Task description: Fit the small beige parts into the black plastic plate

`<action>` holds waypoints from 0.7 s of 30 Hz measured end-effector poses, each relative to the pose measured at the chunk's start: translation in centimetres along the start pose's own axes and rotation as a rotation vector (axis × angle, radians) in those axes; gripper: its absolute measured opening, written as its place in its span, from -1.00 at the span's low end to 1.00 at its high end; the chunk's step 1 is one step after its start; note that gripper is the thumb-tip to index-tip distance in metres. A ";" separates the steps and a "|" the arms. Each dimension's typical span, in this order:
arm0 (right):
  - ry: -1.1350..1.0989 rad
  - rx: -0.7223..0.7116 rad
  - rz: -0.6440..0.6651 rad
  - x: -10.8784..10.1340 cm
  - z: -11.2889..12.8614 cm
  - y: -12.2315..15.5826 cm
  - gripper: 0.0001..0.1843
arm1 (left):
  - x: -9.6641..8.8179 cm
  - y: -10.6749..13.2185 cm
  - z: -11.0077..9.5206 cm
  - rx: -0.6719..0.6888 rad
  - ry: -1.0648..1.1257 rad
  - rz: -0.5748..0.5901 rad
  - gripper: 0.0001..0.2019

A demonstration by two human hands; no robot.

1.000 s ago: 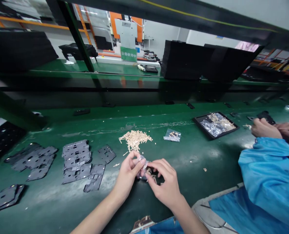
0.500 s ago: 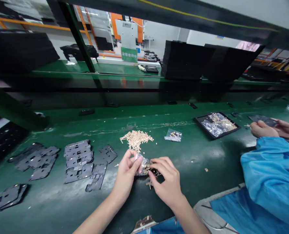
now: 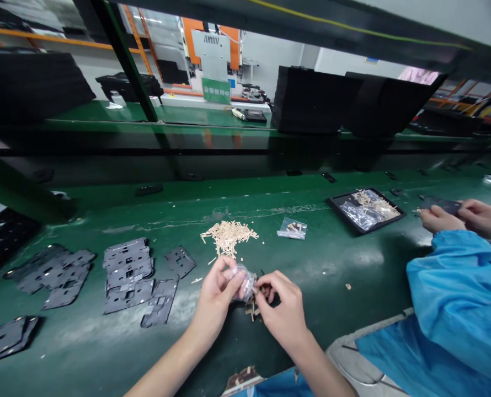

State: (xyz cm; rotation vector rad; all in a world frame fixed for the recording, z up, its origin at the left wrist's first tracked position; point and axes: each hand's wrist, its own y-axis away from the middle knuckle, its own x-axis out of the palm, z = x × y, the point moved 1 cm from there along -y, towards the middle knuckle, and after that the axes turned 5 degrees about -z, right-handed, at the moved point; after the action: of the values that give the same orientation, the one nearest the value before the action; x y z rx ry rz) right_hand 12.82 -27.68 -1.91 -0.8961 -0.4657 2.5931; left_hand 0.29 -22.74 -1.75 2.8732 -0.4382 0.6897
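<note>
My left hand is closed around a crumpled clear plastic bag. At the bag's right edge, my right hand is closed in a pinch; what sits between its fingertips is too small to make out. Small tan strips lie on the table under the bag and beside the right fingertips, partly hidden by the hands. Just beyond my hands is a larger heap of tan strips. A flat zip bag with a few small pieces inside lies to the right of that heap.
Thin dark grey plates lie in overlapping groups on the green table at left. A black tray with strips and clear plastic stands at right. There a co-worker's hands, in blue sleeves, hold a dark plate. A green post rises at left.
My right fingers have drawn together into a pinch at the bag's edge. The bag has turned in my left hand and shows more clear plastic. The view has shifted slightly.
</note>
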 end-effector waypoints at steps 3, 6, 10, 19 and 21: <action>-0.009 0.009 -0.051 -0.6 -0.4 -0.1 -0.83 | -0.4 -0.3 -0.2 0.047 -0.024 -0.109 -0.81; -0.001 -0.043 -0.045 -0.9 -0.5 -0.3 -0.79 | -0.5 -0.5 -0.3 0.036 -0.001 -0.130 -0.81; 0.001 -0.097 -0.062 -1.0 -0.2 -0.4 -0.82 | -0.7 -0.5 -0.1 -0.081 0.118 -0.091 -0.82; 0.008 -0.108 -0.017 -1.2 -0.6 -0.2 -0.83 | 0.2 -0.4 -2.3 -0.158 0.199 -0.026 -0.83; 0.026 -0.119 -0.028 -1.4 -0.9 -0.1 -0.84 | -1.7 1.9 -3.5 -0.076 0.179 -0.030 -0.77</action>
State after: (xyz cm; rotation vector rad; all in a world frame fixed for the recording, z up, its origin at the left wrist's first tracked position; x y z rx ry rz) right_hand 14.44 -28.05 -1.76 -0.9545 -0.6263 2.5476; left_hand -3.21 -23.37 0.71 2.7114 -0.3867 0.8948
